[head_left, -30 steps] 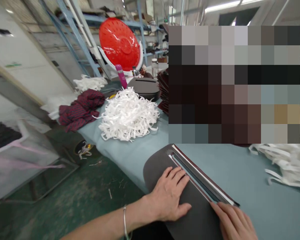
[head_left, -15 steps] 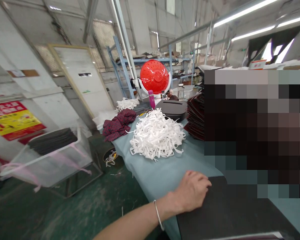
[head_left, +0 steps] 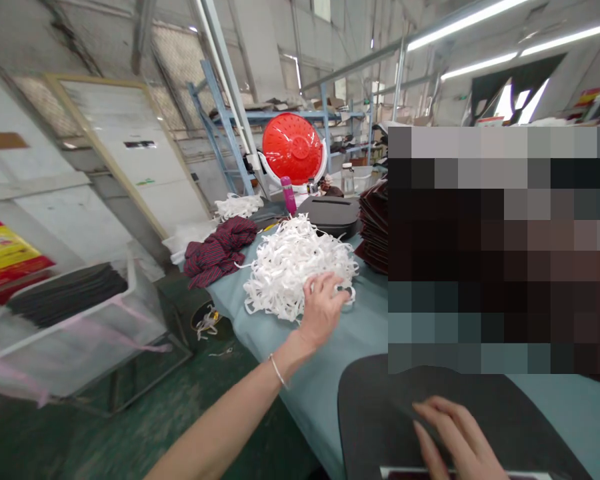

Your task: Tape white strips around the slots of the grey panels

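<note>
My left hand (head_left: 324,308) reaches out over the near edge of a heap of white strips (head_left: 296,270) on the blue-grey table (head_left: 340,333); its fingers are apart and touch the strips. My right hand (head_left: 457,440) lies flat, fingers spread, on a dark rounded panel (head_left: 380,413) at the table's near edge. A thin bracelet sits on my left wrist.
Behind the strips lie a dark red striped cloth (head_left: 219,250), a dark panel stack (head_left: 333,215), a pink bottle (head_left: 289,195) and a red round cover (head_left: 293,147). A stack of dark red pieces (head_left: 374,227) stands to the right. A clear bin (head_left: 65,327) stands on the floor at left.
My left hand has left the dark panel and moved forward to the heap of white strips. My right hand, out of view half a second ago, rests on the panel again.
</note>
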The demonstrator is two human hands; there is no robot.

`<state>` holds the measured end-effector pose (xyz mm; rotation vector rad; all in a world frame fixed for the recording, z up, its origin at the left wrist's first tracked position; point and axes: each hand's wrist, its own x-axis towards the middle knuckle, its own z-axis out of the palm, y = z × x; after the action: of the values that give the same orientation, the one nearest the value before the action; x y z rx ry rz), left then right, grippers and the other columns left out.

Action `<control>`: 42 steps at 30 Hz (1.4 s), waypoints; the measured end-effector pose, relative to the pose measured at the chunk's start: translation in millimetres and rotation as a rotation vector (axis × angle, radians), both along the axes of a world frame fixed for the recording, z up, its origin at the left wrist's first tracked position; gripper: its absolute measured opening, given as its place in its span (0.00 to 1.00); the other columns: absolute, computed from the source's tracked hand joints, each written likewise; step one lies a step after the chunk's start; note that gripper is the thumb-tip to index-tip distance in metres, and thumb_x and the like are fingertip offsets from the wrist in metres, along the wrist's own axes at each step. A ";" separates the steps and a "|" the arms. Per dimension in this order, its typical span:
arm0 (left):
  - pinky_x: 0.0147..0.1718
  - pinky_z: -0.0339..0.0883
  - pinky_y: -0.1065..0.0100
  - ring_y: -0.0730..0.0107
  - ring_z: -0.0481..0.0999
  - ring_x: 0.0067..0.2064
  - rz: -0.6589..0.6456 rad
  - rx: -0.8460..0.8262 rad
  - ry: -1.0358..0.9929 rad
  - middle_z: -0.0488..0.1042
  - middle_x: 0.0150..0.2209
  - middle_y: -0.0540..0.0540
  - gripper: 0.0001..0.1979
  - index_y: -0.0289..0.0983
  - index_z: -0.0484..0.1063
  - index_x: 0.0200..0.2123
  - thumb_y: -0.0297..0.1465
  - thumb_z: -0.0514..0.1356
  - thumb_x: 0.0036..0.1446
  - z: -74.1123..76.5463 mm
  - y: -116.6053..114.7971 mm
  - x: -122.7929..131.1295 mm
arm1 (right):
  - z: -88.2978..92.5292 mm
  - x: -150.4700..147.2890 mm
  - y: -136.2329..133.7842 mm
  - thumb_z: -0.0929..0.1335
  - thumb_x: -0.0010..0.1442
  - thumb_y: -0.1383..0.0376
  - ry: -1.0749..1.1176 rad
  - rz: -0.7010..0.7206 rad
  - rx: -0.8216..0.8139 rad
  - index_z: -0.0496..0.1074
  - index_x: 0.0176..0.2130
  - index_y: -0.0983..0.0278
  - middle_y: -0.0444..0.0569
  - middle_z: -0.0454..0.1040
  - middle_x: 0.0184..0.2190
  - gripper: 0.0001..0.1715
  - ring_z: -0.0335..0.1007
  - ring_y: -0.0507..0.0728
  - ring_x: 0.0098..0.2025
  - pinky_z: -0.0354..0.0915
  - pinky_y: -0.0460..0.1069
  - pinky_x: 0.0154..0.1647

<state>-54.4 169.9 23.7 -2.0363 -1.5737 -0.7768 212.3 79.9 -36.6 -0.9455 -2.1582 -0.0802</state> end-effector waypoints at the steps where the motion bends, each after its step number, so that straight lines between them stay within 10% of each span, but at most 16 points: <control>1: 0.53 0.53 0.53 0.63 0.68 0.49 -0.090 -0.049 0.006 0.75 0.42 0.47 0.08 0.43 0.74 0.36 0.31 0.54 0.62 -9.1 -15.9 10.8 | 8.5 -8.9 2.5 0.61 0.63 0.59 0.013 -0.056 -0.038 0.68 0.50 0.61 0.54 0.71 0.46 0.17 0.71 0.56 0.47 0.71 0.48 0.44; 4: 0.46 0.58 0.61 0.70 0.70 0.37 -0.332 -0.273 0.007 0.73 0.32 0.49 0.11 0.40 0.72 0.39 0.29 0.50 0.65 -34.0 -59.2 43.4 | 27.9 -35.9 3.9 0.59 0.65 0.63 -0.030 -0.102 -0.115 0.62 0.57 0.62 0.57 0.64 0.55 0.21 0.67 0.57 0.52 0.70 0.50 0.45; 7: 0.43 0.59 0.64 0.70 0.71 0.36 -0.378 -0.433 -0.112 0.73 0.31 0.48 0.12 0.37 0.73 0.35 0.32 0.51 0.65 -44.1 -85.6 62.3 | 32.1 -41.0 0.3 0.58 0.66 0.65 -0.199 -0.074 -0.270 0.69 0.45 0.62 0.52 0.71 0.41 0.13 0.69 0.56 0.40 0.69 0.49 0.37; 18: 0.41 0.57 0.67 0.72 0.71 0.37 -0.474 -0.873 -0.432 0.74 0.35 0.52 0.14 0.41 0.71 0.39 0.31 0.46 0.67 -33.4 -127.2 69.4 | 18.1 82.5 -21.9 0.55 0.66 0.58 -0.103 -0.309 -0.679 0.63 0.34 0.60 0.44 0.69 0.27 0.14 0.68 0.53 0.30 0.61 0.48 0.33; 23: 0.39 0.58 0.69 0.72 0.71 0.33 -0.367 -0.861 -0.604 0.73 0.29 0.53 0.13 0.39 0.72 0.37 0.33 0.48 0.64 -37.7 -96.0 69.5 | 15.3 59.5 -49.5 0.53 0.66 0.56 -0.084 -0.413 -0.857 0.65 0.38 0.60 0.43 0.69 0.22 0.18 0.69 0.55 0.25 0.59 0.49 0.29; 29: 0.31 0.59 0.73 0.73 0.69 0.30 -0.315 -0.927 -0.761 0.73 0.26 0.52 0.11 0.36 0.74 0.34 0.34 0.54 0.57 -32.3 -43.9 51.1 | 30.2 36.6 -56.5 0.55 0.66 0.57 0.099 -0.094 -0.924 0.70 0.44 0.61 0.49 0.74 0.38 0.19 0.70 0.55 0.40 0.63 0.49 0.42; 32: 0.31 0.60 0.74 0.73 0.71 0.30 -0.321 -0.986 -0.803 0.75 0.28 0.50 0.13 0.35 0.75 0.33 0.35 0.53 0.55 -25.9 -44.6 45.9 | 39.5 46.8 -52.8 0.57 0.65 0.54 0.124 -0.097 -1.002 0.72 0.37 0.62 0.45 0.72 0.29 0.22 0.68 0.53 0.32 0.63 0.46 0.34; 42: 0.26 0.57 0.74 0.75 0.66 0.26 -0.090 -0.966 -0.822 0.72 0.24 0.52 0.10 0.36 0.75 0.27 0.32 0.55 0.51 -23.6 -146.6 42.1 | 19.4 91.4 -72.7 0.63 0.58 0.46 0.024 -0.265 -0.993 0.70 0.26 0.60 0.41 0.70 0.21 0.23 0.67 0.50 0.24 0.61 0.42 0.25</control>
<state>-12.3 23.3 0.1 -2.5988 -2.7255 -1.1141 303.6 7.2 -17.2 -1.7452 -1.9986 0.9427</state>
